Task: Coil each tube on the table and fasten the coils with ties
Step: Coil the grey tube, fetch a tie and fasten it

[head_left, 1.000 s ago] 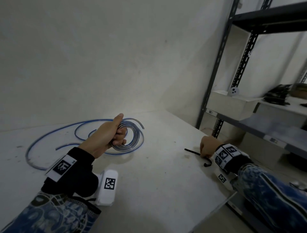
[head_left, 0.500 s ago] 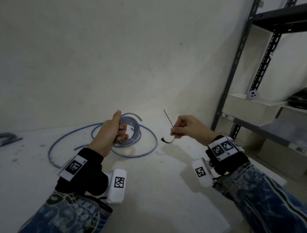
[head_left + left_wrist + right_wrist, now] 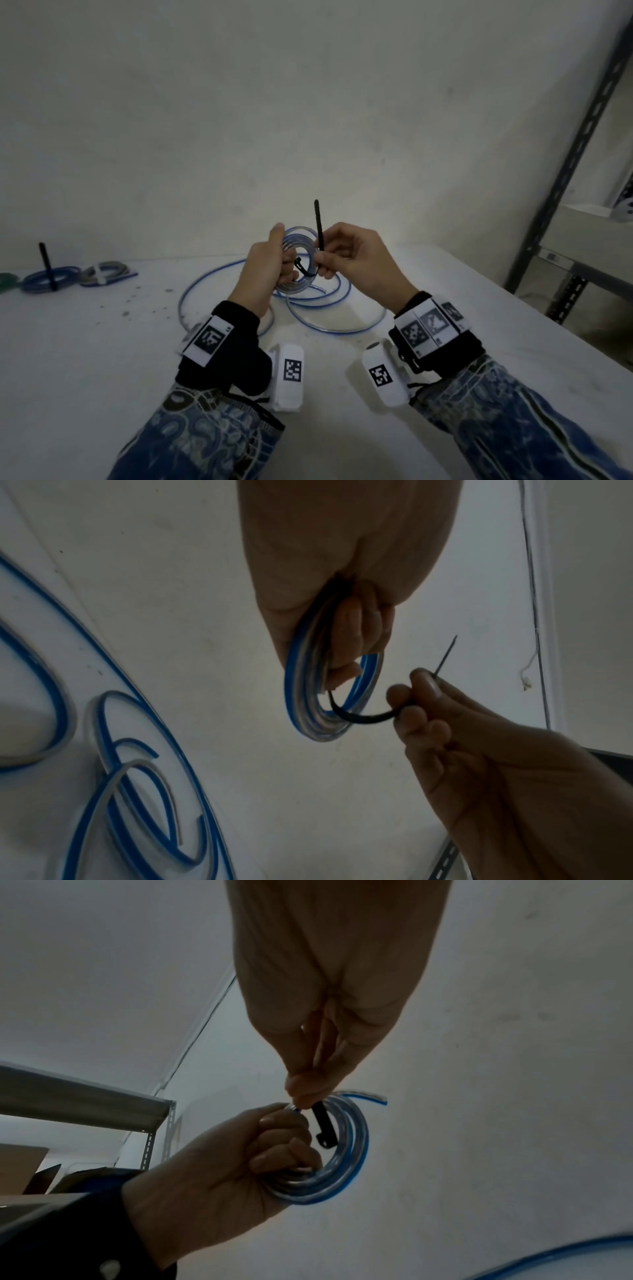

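Note:
My left hand [image 3: 274,267] grips a small coil of clear, blue-striped tube [image 3: 301,286] and holds it upright above the table. My right hand [image 3: 342,263] pinches a black tie [image 3: 318,233] right beside the coil. The tie's tail points up and its head end [image 3: 299,265] curves in front of the coil's opening. In the left wrist view the tie [image 3: 363,718] bends under the coil [image 3: 308,696]. In the right wrist view the tie's head [image 3: 323,1129] hangs against the coil [image 3: 342,1164]. A loose blue-striped tube [image 3: 318,323] lies in wide loops on the table beneath my hands.
Two tied coils [image 3: 48,279] [image 3: 106,270] lie at the table's far left, one with a black tie sticking up. A bare wall rises behind the table. A metal shelf rack [image 3: 565,171] stands at the right, past the table's right edge [image 3: 548,305].
My right hand lifted the black tie from the table's right side and carried it left to the coil. My left hand kept its grip on the coil. The view swung left.

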